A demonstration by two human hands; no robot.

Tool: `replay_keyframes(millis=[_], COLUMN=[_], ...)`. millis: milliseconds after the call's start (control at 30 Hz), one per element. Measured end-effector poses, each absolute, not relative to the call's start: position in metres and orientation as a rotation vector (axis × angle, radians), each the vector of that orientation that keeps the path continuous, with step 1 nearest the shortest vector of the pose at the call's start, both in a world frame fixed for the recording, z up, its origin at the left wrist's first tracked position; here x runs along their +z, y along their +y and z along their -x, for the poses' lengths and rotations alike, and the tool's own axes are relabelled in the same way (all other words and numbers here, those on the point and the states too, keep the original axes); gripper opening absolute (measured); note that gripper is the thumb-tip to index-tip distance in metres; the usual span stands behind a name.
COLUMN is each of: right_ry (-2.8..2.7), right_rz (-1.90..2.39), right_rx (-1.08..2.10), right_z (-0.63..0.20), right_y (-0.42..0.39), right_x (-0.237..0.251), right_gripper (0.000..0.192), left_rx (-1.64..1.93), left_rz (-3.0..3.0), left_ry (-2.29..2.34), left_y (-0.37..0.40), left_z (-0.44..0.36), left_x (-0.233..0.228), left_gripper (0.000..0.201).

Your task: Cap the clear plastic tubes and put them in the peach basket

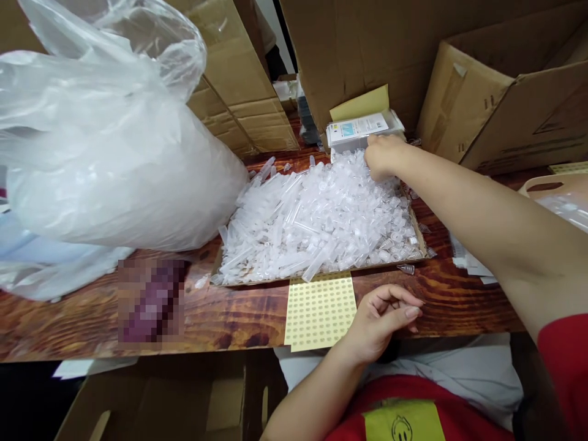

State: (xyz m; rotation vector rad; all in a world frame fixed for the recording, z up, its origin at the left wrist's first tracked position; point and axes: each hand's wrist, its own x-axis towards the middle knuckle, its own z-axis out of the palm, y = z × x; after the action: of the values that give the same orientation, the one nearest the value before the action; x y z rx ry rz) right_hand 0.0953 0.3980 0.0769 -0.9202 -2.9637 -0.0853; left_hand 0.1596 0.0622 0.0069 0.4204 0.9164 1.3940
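Presently, the right hand (pixel 383 156) is seen reached out to the far edge of the pile of clear plastic tubes (pixel 316 220), fingers curled down into the tubes; whether a tube is pinched cannot be told, as the fingertips are hidden

The tubes are heaped on a flat cardboard tray (pixel 416 225) set near the middle of the wooden table (pixel 220 315), with a few strays lying off the tray's right corner and at its far-left edge

The left hand (pixel 381 318) is held at the near edge of the table, loosely curled, thumb and forefinger close together but with nothing visibly between them. It lies just beside a yellow sticker sheet (pixel 320 311), which is tucked under the tray's near edge and overhangs the table's near edge

A small stack of labelled packets (pixel 361 130) is noted just beyond the right hand, at the far edge. A large clear plastic bag (pixel 105 141) occupies the left part of the table, touching the tray's left side. Cardboard boxes (pixel 505 92) stand along the far edge and far-right corner
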Motion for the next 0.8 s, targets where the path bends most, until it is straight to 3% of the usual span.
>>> replay_keyframes(millis=[300,600,800], right_ry=[-2.916,-2.749,-2.445], right_rz=[1.07,0.934,0.83], right_rx=[0.162,-0.032,0.248], right_z=[-0.116,-0.189,-0.261], right_y=[0.38,0.344,0.305], right_x=[0.084,0.123,0.121], right_gripper=[0.032,0.013,0.002], left_rx=[1.394,1.425,1.466], left_rz=[-0.433,-0.418,-0.401], left_ry=[0.938,0.897,0.872], left_y=[0.063,0.062,0.062], left_z=[-0.161,-0.159,-0.159], left_x=[0.007,0.004,0.006], left_gripper=[0.048,0.046,0.042])
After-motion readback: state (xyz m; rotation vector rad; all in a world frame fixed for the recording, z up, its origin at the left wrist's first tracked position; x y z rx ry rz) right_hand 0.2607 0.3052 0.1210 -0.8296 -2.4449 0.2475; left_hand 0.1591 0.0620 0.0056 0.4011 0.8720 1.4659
